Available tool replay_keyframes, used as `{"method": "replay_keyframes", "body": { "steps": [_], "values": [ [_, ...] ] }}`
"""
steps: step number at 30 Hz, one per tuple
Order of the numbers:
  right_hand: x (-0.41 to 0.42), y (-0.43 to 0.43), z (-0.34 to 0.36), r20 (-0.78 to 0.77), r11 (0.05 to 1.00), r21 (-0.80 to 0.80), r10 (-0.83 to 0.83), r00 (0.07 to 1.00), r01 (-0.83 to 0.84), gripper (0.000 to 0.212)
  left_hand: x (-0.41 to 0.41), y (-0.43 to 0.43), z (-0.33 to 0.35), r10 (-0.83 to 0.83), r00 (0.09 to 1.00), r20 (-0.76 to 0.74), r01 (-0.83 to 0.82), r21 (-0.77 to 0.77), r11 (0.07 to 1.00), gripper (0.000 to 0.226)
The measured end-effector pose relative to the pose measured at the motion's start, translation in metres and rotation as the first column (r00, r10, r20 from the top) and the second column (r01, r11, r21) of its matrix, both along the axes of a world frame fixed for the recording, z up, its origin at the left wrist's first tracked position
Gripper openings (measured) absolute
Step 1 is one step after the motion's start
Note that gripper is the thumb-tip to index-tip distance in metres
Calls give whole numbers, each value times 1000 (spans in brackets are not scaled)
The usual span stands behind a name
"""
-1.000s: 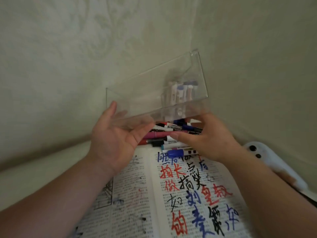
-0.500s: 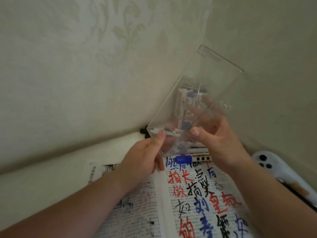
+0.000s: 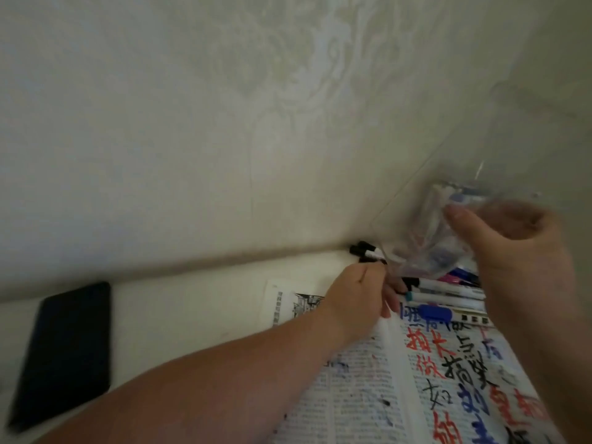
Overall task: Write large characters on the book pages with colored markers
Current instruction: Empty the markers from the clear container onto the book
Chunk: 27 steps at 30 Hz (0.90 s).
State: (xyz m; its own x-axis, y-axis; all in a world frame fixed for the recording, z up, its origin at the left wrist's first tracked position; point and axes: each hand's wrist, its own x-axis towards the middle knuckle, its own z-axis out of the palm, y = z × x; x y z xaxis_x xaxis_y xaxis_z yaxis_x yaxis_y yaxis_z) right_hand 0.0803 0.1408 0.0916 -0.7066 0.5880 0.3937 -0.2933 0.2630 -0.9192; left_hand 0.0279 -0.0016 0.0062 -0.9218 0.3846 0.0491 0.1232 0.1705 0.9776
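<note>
An open printed book [image 3: 352,395] lay on a white surface [image 3: 192,299] at about 5 o'clock in the head view. Its right page carried large red, blue and black hand-drawn characters [image 3: 448,363]. The left page showed only small ink specks over the print.

At the book's 12 o'clock edge lay a loose heap of white-barrelled markers with coloured caps [image 3: 448,293]. A blue-capped marker [image 3: 435,312] rested across the top of the right page.

The right hand [image 3: 519,261], at 3 o'clock, held a clear plastic rectangular box [image 3: 416,219] tilted in the air above the heap. Its grip was closed on the box, the thumb [image 3: 461,216] pressed on the near wall. A few markers [image 3: 461,197] showed blurred inside.

The left hand [image 3: 358,293] reached to the book's top edge with its fingers curled down beside two black-capped markers [image 3: 464,251] near the wall. I could not tell whether its grip held anything.

A flat black rectangular device [image 3: 64,357] lay at 8 o'clock, well apart from the book. Pale patterned wallpaper [image 3: 224,123] rose behind.
</note>
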Motion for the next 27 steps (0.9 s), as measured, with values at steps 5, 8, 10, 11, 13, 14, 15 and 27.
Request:
{"method": "replay_keyframes", "body": {
  "steps": [5,8,10,11,13,14,15,27],
  "values": [
    [3,-24,33,-43,988,152,31,999,-24,88,5,-21,49,-398,898,-187,175,-678,714,34],
    [-4,-44,42,4,984,151,93,996,-93,92,15,-65,80,-285,905,-315,-78,-782,618,28],
    [-8,-63,34,89,975,166,132,987,-145,100,30,-103,78,39,856,-515,-342,-509,790,21],
    [-8,-76,27,125,970,163,162,979,-181,102,41,-120,72,185,828,-530,-391,-310,867,25],
    [-7,-108,11,176,949,155,248,953,-275,101,62,-145,52,299,879,-372,-314,20,949,43],
    [-5,-126,2,200,931,151,300,933,-331,98,71,-154,41,300,912,-279,-275,126,953,53],
    [-4,-143,-7,228,908,135,360,905,-396,94,79,-163,31,308,930,-199,-269,197,943,67],
    [-23,-211,-43,416,670,37,664,621,-741,55,88,-228,5,501,865,-14,-496,116,860,90]
  ]
}}
